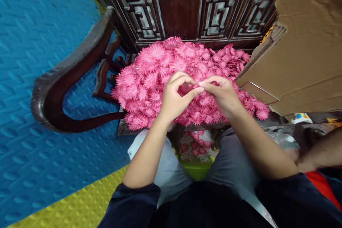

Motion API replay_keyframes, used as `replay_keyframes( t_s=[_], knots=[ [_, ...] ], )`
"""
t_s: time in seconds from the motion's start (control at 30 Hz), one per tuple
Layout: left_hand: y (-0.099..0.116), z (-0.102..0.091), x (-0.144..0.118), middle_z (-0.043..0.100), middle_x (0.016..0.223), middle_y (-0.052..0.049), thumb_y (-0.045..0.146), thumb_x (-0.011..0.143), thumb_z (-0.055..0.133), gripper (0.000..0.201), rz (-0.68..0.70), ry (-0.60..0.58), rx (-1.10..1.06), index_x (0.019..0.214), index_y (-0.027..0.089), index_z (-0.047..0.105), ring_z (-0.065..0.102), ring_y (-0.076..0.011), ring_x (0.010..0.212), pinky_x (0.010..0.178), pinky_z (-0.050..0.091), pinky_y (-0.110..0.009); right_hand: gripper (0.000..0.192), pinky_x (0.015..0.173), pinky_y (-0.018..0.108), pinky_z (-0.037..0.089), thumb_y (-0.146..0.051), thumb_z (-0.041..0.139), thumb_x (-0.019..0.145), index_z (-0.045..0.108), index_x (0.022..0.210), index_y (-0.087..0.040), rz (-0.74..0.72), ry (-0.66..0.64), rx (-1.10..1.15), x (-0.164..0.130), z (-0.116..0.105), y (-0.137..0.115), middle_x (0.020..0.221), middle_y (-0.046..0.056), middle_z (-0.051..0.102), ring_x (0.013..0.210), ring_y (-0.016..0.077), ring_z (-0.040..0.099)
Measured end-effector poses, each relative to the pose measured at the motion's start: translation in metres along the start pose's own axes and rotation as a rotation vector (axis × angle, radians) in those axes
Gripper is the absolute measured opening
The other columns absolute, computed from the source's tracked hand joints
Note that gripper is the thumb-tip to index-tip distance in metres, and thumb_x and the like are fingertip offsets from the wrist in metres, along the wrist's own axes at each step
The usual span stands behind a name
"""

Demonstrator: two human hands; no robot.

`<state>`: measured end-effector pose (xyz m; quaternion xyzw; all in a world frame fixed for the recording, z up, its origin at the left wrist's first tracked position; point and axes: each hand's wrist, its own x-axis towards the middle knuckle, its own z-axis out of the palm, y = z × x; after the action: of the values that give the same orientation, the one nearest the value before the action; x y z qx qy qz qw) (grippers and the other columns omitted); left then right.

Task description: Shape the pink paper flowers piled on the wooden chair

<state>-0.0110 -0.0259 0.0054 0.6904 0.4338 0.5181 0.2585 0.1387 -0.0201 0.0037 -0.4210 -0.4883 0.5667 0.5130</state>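
A big heap of pink fabric flower petals (149, 74) covers the seat of a dark carved wooden chair (66, 74). My left hand (175, 96) and my right hand (223, 92) meet above the middle of the heap, fingertips touching. Together they pinch a small pink petal piece (197, 84) between thumbs and forefingers. The piece is mostly hidden by my fingers.
A green container (196, 167) with several pink flowers (195, 146) sits on the floor between my knees. A large cardboard box (304, 50) stands at the right. Another person's arm (320, 153) reaches in at the right edge. Blue and yellow foam mats (40, 171) cover the floor.
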Motion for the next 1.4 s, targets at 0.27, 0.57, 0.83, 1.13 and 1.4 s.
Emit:
replay_keyframes(
  t_s=[0.27,0.57,0.83,1.13,1.4],
  knots=[
    [-0.001,-0.003,0.000,0.058,0.073,0.002,0.034,0.072,0.070,0.017,0.000,0.047,-0.105,0.066,0.021,0.062,0.054,-0.0104,0.072,0.071,0.043,-0.026,0.016,0.059,0.023,0.039,-0.032,0.073,0.062,0.064,0.062,-0.019,0.122,-0.116,0.063,-0.001,-0.001,-0.007,0.057,-0.005,0.057,0.054,0.0060,0.044],
    [-0.019,-0.018,0.004,0.050,0.075,0.000,0.045,0.084,0.053,0.024,-0.049,0.521,0.117,0.076,0.023,0.053,0.049,-0.0151,0.075,0.075,0.039,-0.035,0.028,0.052,0.025,0.029,-0.046,0.066,0.068,0.052,0.067,-0.022,0.062,0.142,-0.023,0.012,-0.016,-0.002,0.053,-0.006,0.034,0.048,0.0074,0.028],
    [-0.048,-0.044,0.017,0.049,0.095,-0.003,0.030,0.068,0.074,0.019,-0.326,0.483,0.606,0.081,0.021,0.064,0.044,-0.0243,0.104,0.093,0.028,-0.046,0.027,0.050,0.024,0.029,-0.042,0.069,0.066,0.053,0.064,-0.021,0.082,0.089,-0.024,0.012,-0.011,0.005,0.056,-0.005,0.040,0.049,0.0062,0.033],
    [-0.008,0.004,-0.002,0.060,0.090,-0.003,0.035,0.075,0.066,0.015,-0.032,0.193,0.325,0.086,0.024,0.066,0.055,-0.0210,0.095,0.090,0.040,-0.039,0.015,0.054,0.023,0.029,-0.033,0.068,0.067,0.065,0.072,-0.019,0.098,-0.093,-0.032,0.003,-0.003,-0.003,0.059,-0.005,0.052,0.053,0.0060,0.036],
    [-0.014,0.003,-0.002,0.063,0.076,0.000,0.051,0.079,0.057,0.030,-0.283,-0.061,-0.300,0.079,0.022,0.063,0.059,-0.0128,0.076,0.073,0.047,-0.026,0.015,0.059,0.024,0.034,-0.032,0.071,0.064,0.064,0.071,-0.020,0.141,-0.158,0.028,0.002,-0.006,-0.007,0.065,-0.004,0.056,0.059,0.0071,0.042]
  ],
)
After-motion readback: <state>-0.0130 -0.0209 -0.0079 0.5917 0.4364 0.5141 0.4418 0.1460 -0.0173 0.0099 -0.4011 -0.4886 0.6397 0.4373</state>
